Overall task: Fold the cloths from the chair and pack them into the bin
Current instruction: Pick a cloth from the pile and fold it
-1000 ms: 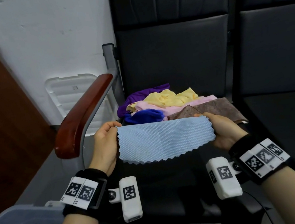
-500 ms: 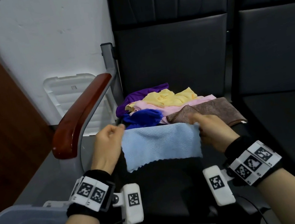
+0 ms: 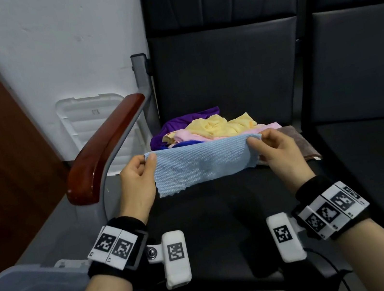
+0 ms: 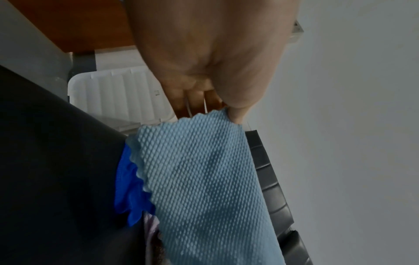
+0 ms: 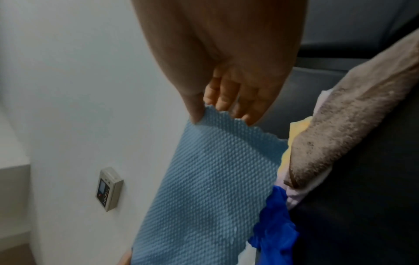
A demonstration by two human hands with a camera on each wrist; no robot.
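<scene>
No words or numbers to read; only black-and-white square codes on wrist bands (image 3: pixel 112 246) (both wrists).

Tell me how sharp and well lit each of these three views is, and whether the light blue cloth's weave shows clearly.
Head view: evenly lit and fairly sharp, with wide-angle bending at the edges; the light blue cloth shows its weave. Left wrist view: dim, the left hand close and soft, the weave crisp near the middle. Right wrist view: dim too, the right hand blurred, the weave readable, the brown cloth soft.
</scene>
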